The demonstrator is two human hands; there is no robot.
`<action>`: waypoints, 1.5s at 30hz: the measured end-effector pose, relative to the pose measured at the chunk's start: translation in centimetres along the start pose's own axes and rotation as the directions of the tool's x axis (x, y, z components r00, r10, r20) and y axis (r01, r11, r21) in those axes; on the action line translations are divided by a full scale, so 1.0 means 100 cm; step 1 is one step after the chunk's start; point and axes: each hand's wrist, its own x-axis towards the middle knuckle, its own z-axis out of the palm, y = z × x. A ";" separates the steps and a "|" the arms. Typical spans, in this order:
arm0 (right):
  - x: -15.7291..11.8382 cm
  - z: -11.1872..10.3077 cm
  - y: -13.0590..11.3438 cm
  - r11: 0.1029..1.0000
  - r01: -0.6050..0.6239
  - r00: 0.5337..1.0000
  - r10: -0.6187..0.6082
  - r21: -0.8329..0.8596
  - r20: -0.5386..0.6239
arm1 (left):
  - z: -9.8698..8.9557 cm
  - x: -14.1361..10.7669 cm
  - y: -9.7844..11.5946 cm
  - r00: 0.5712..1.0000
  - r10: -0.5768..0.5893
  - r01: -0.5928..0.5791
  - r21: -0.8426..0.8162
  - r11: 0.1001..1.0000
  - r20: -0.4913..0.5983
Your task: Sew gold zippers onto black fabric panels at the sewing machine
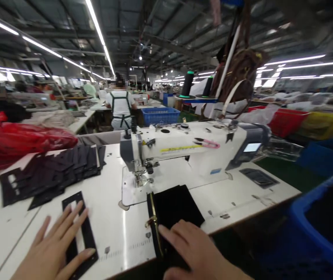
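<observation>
My left hand (57, 243) lies with its fingers spread on a dark strip (88, 233) that has a white band down its middle. My right hand (192, 247) rests on black fabric (179, 206), its index finger stretched toward a gold zipper (154, 208) along the fabric's left edge. A gold zipper pull (150, 222) sticks out to the left. Both pieces lie on the white table (110, 217), in front of a white sewing machine (178, 146). The right thumb is partly cut off by the lower frame edge.
Dark pieces (58, 171) are piled at the left, beside red plastic (17, 134). Pink-handled snips (210, 143) lie on the machine. A blue bin (309, 229) stands at the right, near the table edge. A person (121, 105) stands beyond the machine.
</observation>
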 end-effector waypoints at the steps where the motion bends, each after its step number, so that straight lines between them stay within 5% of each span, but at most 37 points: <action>1: 0.006 -0.003 0.003 0.997 -0.068 0.997 0.067 0.046 0.027 | -0.005 0.003 0.011 0.995 0.087 -0.087 0.003 0.996 0.042; 6: 0.034 -0.021 0.021 0.973 -0.199 0.964 0.173 0.115 0.203 | -0.008 0.054 0.083 0.926 0.350 -0.325 -0.171 0.930 0.143; 10: 0.029 -0.028 0.015 0.941 -0.278 0.899 0.184 0.194 0.398 | 0.010 0.082 0.110 0.880 0.424 -0.352 -0.308 0.884 0.211; 12: 0.017 -0.032 0.011 0.966 -0.220 0.916 0.154 0.140 0.371 | 0.020 0.083 0.113 0.897 0.392 -0.324 -0.302 0.897 0.203; 17: -0.026 -0.025 0.004 0.964 0.006 1.000 0.003 -0.266 0.031 | 0.030 0.072 0.118 0.941 0.309 -0.298 -0.095 0.950 0.134; 22: -0.054 -0.022 -0.005 0.916 -0.012 0.998 0.038 -0.401 0.058 | 0.014 0.081 0.122 0.938 0.284 -0.290 -0.002 0.957 0.199; 24: -0.052 -0.023 -0.004 0.921 0.018 0.994 0.024 -0.388 0.104 | 0.009 0.092 0.124 0.929 0.324 -0.313 -0.087 0.946 0.179; 28: -0.034 -0.018 0.010 0.963 -0.054 0.981 0.101 -0.262 0.167 | 0.016 0.106 0.128 0.845 0.523 -0.481 -0.269 0.835 0.110; 31: -0.022 -0.015 0.023 0.985 -0.112 0.956 0.143 -0.134 0.256 | 0.022 0.103 0.131 0.890 0.421 -0.387 -0.199 0.900 0.174; 35: -0.012 -0.017 0.025 0.965 -0.262 0.941 0.262 -0.027 0.215 | 0.013 0.090 0.130 0.941 0.250 -0.236 -0.087 0.968 0.227; 45: -0.006 -0.003 0.037 0.912 -0.327 0.940 0.287 0.248 0.185 | 0.020 0.087 0.114 0.955 0.264 -0.152 -0.539 0.829 0.137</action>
